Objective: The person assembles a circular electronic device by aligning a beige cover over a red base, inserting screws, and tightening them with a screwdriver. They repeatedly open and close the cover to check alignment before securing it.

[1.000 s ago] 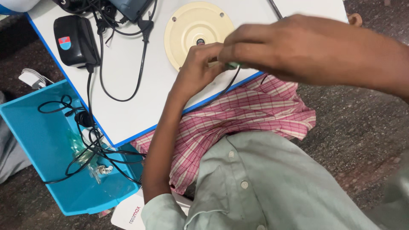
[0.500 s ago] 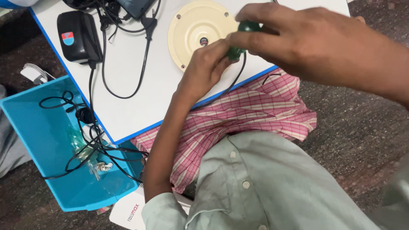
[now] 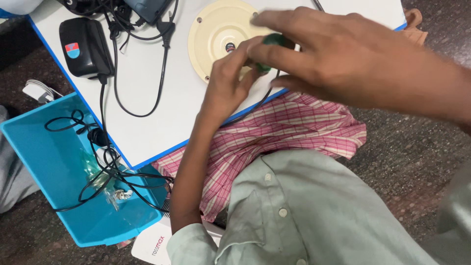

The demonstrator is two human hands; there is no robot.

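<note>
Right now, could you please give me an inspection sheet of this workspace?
Surface: white table with a blue edge.
Job's things: cream round disc flat on the table; small green object over its rim.
Clutter: black adapter; blue bin beside the table, holding tangled wires.
Hands: left hand and right hand both pinch the green object.
Cables: black cable looping across the table.
Surroundings: dark speckled floor; checked cloth on the lap.

Bright even light, soft shadows, near hand motion-blurred
</note>
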